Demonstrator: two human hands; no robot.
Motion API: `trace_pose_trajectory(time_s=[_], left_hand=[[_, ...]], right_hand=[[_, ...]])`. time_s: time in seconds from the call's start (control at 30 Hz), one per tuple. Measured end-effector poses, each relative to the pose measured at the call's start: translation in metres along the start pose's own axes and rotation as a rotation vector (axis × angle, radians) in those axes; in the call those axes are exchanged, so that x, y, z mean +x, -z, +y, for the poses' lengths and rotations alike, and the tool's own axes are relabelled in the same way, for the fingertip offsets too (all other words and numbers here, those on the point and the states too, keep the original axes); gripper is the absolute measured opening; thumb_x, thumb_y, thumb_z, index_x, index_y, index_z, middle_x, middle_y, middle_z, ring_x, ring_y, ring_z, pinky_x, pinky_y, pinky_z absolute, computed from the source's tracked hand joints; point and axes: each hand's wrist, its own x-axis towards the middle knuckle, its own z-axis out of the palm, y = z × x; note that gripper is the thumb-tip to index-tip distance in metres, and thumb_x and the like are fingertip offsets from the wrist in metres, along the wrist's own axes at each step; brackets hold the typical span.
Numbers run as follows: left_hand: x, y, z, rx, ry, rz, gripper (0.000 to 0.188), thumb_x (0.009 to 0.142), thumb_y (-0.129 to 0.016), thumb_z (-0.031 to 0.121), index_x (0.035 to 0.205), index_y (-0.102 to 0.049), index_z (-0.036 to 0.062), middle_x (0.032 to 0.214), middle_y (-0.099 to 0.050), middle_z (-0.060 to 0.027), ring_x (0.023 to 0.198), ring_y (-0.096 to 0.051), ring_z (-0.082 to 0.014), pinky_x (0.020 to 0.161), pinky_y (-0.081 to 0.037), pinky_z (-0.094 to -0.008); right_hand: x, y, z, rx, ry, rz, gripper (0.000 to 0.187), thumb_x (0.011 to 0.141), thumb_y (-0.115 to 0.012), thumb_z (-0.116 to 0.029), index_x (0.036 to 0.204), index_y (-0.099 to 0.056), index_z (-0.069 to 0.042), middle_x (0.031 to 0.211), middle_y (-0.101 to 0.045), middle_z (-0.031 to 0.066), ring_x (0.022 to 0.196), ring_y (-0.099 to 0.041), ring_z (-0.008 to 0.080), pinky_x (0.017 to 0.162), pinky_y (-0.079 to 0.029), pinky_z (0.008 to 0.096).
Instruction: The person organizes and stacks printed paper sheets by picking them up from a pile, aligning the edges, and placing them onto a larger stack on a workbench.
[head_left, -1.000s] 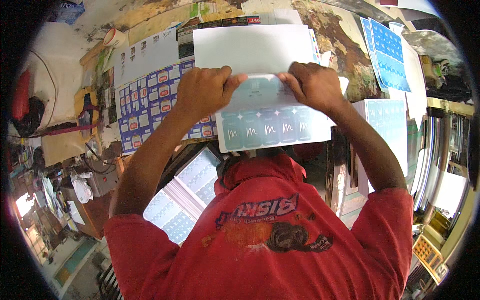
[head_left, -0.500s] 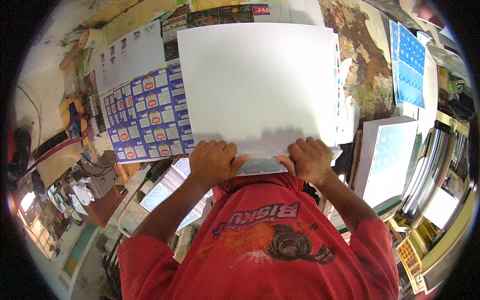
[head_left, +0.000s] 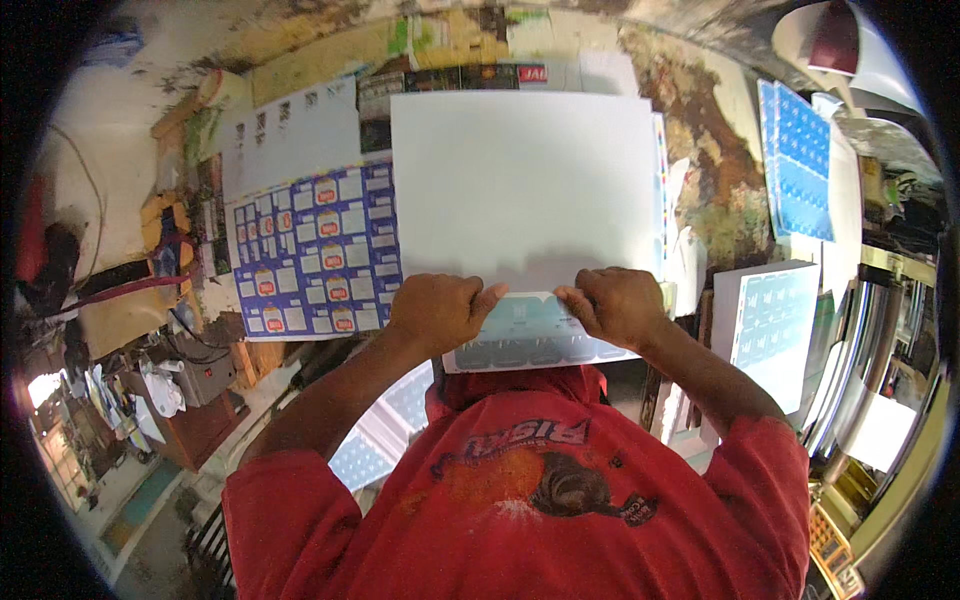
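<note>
A large white sheet of paper point(head_left: 525, 180) lies in front of me, its near edge between my two hands. My left hand point(head_left: 437, 308) is closed on the left part of that edge, thumb pointing inward. On the right part, my right hand point(head_left: 622, 305) grips the same way, its thumb also turned inward. Between the thumbs and my red shirt shows a pale blue printed strip point(head_left: 540, 340) with rounded label shapes. Whether it is the sheet's folded-over underside or another sheet below, I cannot tell. My fingertips are hidden behind the paper's edge.
A purple printed sheet point(head_left: 310, 260) is to the left of the white one. At the right stands a thick stack of blue-printed sheets point(head_left: 770, 335), with blue sheets point(head_left: 800, 160) hanging above it. More printed sheets point(head_left: 385, 430) lie below my left forearm.
More of the pale blue printed strip shows below my hands. The whole view has shifted slightly, and both hands keep their hold on the near edge.
</note>
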Motion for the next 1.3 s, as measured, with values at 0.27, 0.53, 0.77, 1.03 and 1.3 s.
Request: trace_pose_trajectory(time_s=[0.27, 0.53, 0.77, 1.03, 1.3], left_hand=[[-0.062, 0.210, 0.096, 0.131, -0.115, 0.458, 0.050, 0.100, -0.052, 0.043, 0.070, -0.062, 0.0038, 0.060, -0.057, -0.0180, 0.055, -0.058, -0.0365, 0.055, -0.045, -0.0458], [0.082, 0.192, 0.002, 0.046, 0.138, 0.082, 0.082, 0.099, -0.032, 0.067, 0.074, -0.070, -0.0017, 0.070, -0.065, -0.0220, 0.067, -0.066, -0.0368, 0.071, -0.052, -0.0490], [0.162, 0.095, -0.064, 0.136, 0.077, -0.048, 0.082, 0.098, -0.028, 0.069, 0.083, -0.074, 0.0024, 0.080, -0.069, -0.0198, 0.081, -0.069, -0.0365, 0.081, -0.053, -0.0525], [0.115, 0.097, -0.137, -1.006, 0.436, 0.005, 0.059, 0.088, -0.063, 0.059, 0.101, -0.072, 0.0026, 0.093, -0.070, -0.0162, 0.091, -0.068, -0.0284, 0.081, -0.054, -0.0399], [0.127, 0.073, -0.120, -0.800, 0.311, 0.053, 0.048, 0.083, -0.081, 0.032, 0.117, -0.068, 0.0014, 0.105, -0.071, -0.0125, 0.097, -0.069, -0.0258, 0.082, -0.054, -0.0376]], right_hand=[[0.002, 0.216, -0.065, -0.053, 0.195, 0.439, 0.046, 0.096, -0.060, -0.046, 0.071, -0.065, -0.008, 0.056, -0.057, 0.0124, 0.051, -0.061, 0.0278, 0.050, -0.048, 0.0408], [0.124, 0.160, 0.009, 0.077, -0.182, -0.058, 0.081, 0.099, -0.027, -0.065, 0.096, -0.073, 0.001, 0.101, -0.068, 0.0297, 0.100, -0.065, 0.0449, 0.094, -0.049, 0.0502], [0.163, 0.072, 0.129, 0.079, -0.127, -0.392, 0.080, 0.094, -0.040, -0.069, 0.104, -0.070, 0.004, 0.104, -0.066, 0.0320, 0.100, -0.065, 0.0451, 0.094, -0.048, 0.0502], [0.098, 0.050, 0.169, 1.690, -0.665, -0.213, 0.057, 0.083, -0.074, -0.022, 0.129, -0.054, 0.006, 0.119, -0.065, 0.0176, 0.105, -0.066, 0.0288, 0.093, -0.055, 0.0392], [0.111, 0.038, 0.156, 1.539, -0.580, -0.142, 0.054, 0.089, -0.074, -0.017, 0.133, -0.051, 0.006, 0.120, -0.064, 0.0161, 0.104, -0.065, 0.0227, 0.094, -0.053, 0.0357]])
